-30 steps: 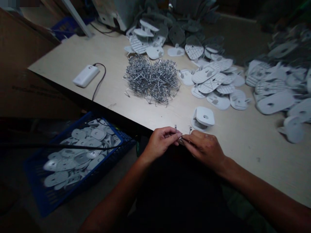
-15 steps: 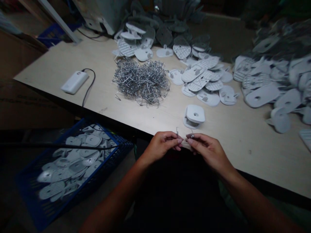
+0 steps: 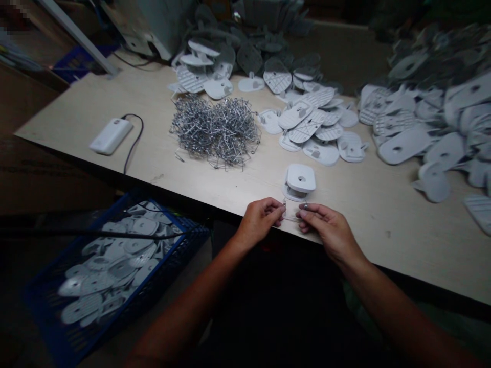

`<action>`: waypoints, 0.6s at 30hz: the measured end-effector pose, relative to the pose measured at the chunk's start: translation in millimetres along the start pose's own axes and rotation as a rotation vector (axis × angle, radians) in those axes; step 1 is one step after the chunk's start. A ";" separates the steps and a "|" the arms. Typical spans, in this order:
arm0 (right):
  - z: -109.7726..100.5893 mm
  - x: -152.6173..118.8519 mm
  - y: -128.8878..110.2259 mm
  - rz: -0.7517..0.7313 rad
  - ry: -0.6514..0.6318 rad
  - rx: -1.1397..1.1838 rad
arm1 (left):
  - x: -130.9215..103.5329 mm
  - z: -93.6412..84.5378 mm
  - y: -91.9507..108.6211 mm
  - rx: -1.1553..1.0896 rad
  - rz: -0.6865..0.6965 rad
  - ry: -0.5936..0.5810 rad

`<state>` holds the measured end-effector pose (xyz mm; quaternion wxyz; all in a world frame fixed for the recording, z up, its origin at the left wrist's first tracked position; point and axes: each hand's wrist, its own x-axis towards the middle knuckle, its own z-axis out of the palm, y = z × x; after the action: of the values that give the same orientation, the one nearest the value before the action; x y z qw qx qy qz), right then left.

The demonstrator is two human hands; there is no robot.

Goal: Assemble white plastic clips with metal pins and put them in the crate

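Observation:
My left hand (image 3: pixel 263 217) pinches one side of a thin metal wire spring (image 3: pixel 285 205) at the table's front edge. My right hand (image 3: pixel 322 220) pinches the other side, with a second coil at its fingertips. A thin wire spans the gap between the hands. Just beyond them a white plastic clip assembly (image 3: pixel 300 181), two plates one above the other, sits on the table. Farther back and to the left lies a tangled heap of metal springs (image 3: pixel 215 130).
White plastic plates (image 3: pixel 307 120) are piled behind, with another pile (image 3: pixel 406 138) at the right. A white power bank (image 3: pixel 111 136) with a black cable lies on the table (image 3: pixel 172 179). Below left, a blue crate (image 3: pixel 49 327) holds more plates; a dark cable crosses it.
Both hands have moved slightly away from the body, closer to the white clip assembly, and their fingertips are farther apart. The camera view has shifted a little.

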<state>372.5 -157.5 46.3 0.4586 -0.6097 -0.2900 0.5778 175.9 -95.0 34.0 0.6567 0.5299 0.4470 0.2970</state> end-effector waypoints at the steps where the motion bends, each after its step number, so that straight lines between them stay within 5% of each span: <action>1: -1.1 0.8 0.5 0.000 0.017 0.007 | 1.1 1.3 0.5 0.027 0.003 0.002; 18: -8.9 16.0 -1.5 0.002 0.004 -0.052 | 17.1 11.1 1.0 0.182 0.066 0.115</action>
<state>384.0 -144.7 39.9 0.4427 -0.6227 -0.3036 0.5693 193.2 -84.7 30.7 0.5690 0.5839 0.4914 0.3064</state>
